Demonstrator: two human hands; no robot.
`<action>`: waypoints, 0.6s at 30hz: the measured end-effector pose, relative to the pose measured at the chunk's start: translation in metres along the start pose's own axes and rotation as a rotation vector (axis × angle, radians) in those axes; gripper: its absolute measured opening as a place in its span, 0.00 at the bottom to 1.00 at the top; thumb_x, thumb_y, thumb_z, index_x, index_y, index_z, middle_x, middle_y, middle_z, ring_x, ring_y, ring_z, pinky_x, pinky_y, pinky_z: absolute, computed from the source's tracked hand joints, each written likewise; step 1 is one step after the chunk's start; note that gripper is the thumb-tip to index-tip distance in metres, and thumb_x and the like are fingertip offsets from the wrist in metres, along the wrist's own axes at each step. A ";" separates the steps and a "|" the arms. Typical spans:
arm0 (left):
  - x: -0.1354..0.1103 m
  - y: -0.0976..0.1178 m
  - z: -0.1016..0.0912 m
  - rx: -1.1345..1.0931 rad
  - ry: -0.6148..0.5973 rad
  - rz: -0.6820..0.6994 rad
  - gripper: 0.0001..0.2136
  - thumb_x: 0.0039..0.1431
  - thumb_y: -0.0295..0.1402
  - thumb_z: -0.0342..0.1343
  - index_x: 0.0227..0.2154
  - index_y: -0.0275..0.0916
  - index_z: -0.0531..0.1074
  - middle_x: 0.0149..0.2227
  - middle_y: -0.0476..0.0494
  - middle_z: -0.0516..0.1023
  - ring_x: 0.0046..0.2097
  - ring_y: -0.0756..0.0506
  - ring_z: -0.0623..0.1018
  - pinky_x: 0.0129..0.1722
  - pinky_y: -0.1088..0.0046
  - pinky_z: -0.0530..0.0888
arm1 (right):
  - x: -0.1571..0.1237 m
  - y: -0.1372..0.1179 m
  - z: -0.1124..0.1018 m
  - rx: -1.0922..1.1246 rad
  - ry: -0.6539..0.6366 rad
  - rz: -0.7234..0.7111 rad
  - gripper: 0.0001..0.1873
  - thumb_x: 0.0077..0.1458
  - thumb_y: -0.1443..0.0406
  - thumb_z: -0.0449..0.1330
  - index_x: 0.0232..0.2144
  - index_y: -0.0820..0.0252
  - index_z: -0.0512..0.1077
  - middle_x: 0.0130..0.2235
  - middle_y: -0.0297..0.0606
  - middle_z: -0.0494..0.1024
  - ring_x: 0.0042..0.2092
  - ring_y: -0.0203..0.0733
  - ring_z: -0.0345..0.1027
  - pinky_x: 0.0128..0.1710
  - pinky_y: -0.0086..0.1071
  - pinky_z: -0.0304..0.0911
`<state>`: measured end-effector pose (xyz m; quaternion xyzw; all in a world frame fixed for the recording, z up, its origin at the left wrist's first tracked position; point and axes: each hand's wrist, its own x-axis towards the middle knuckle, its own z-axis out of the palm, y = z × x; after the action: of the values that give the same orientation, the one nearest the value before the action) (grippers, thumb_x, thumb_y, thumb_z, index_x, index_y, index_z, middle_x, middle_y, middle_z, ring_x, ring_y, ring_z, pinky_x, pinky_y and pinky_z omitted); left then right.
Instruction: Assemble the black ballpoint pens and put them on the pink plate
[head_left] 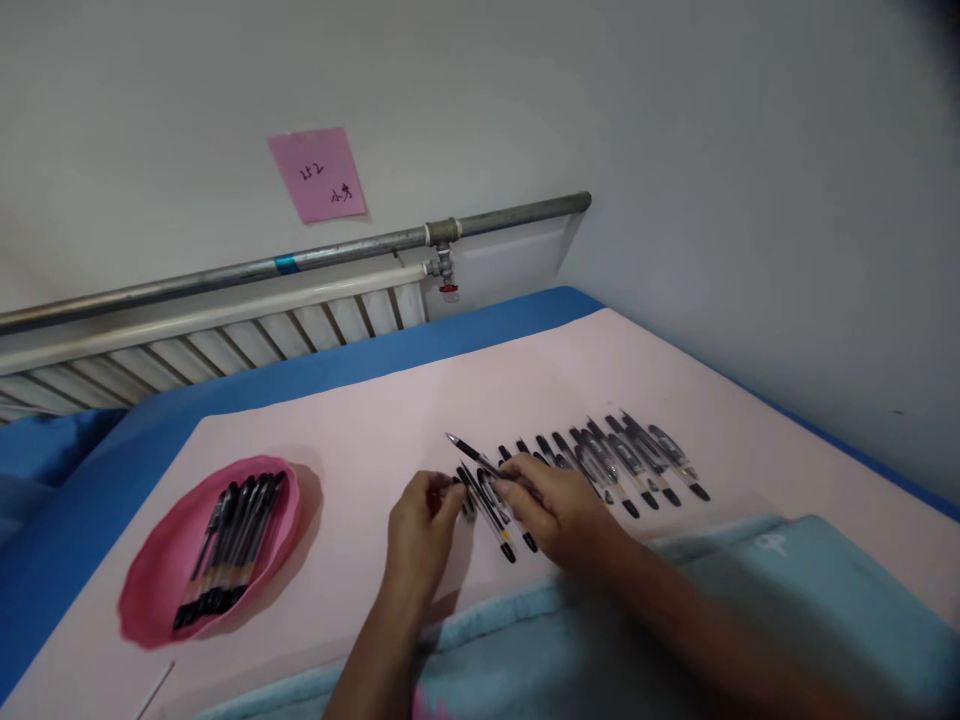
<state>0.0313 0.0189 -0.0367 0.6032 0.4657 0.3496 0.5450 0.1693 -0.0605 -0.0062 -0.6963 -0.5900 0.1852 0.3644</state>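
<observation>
In my right hand (559, 505) is an uncapped pen (474, 453), gripped between thumb and fingers. Its bare tip points up and to the left, above the other pens. My left hand (421, 525) is just to the left, thumb and index finger pinched together. Something small and dark shows at those fingertips, but I cannot make out what it is. Under and between the hands lie pens (491, 515) with black ends. More clear-barrelled pens and loose black caps form a slanting row (630, 455) to the right, partly hidden by my right hand.
A pink scalloped basin (139, 590) at the left holds several capped pens (236, 540). Beside it lies a thin white stick (156, 690). The pale pink tabletop (360, 430) has a light-blue plush cloth (750, 590) along its near edge. Wall, radiator (300, 330) and pipe (345, 247) stand behind.
</observation>
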 end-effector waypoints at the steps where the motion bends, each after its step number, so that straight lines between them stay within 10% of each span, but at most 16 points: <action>1: 0.000 -0.003 0.002 0.120 0.025 0.028 0.06 0.41 0.34 0.61 0.23 0.39 0.71 0.22 0.48 0.71 0.25 0.50 0.68 0.26 0.77 0.60 | 0.000 0.000 -0.001 -0.001 0.007 -0.001 0.09 0.56 0.63 0.48 0.29 0.59 0.66 0.22 0.31 0.69 0.24 0.33 0.62 0.23 0.26 0.51; 9: 0.003 -0.008 -0.013 0.402 0.040 -0.030 0.08 0.34 0.22 0.60 0.18 0.41 0.70 0.18 0.50 0.68 0.22 0.49 0.64 0.24 0.76 0.53 | -0.002 0.002 0.001 -0.068 0.033 -0.051 0.08 0.56 0.64 0.48 0.30 0.59 0.65 0.22 0.31 0.69 0.23 0.33 0.61 0.23 0.26 0.50; 18: 0.013 0.013 -0.045 -0.524 0.019 -0.354 0.06 0.40 0.25 0.61 0.23 0.35 0.70 0.24 0.47 0.74 0.27 0.50 0.75 0.30 0.73 0.71 | -0.009 -0.002 0.011 -0.002 -0.091 -0.151 0.07 0.57 0.65 0.47 0.32 0.59 0.65 0.24 0.33 0.69 0.25 0.34 0.62 0.24 0.26 0.51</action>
<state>-0.0039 0.0462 -0.0174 0.3484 0.4628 0.3630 0.7299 0.1586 -0.0658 -0.0133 -0.6412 -0.6568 0.1881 0.3495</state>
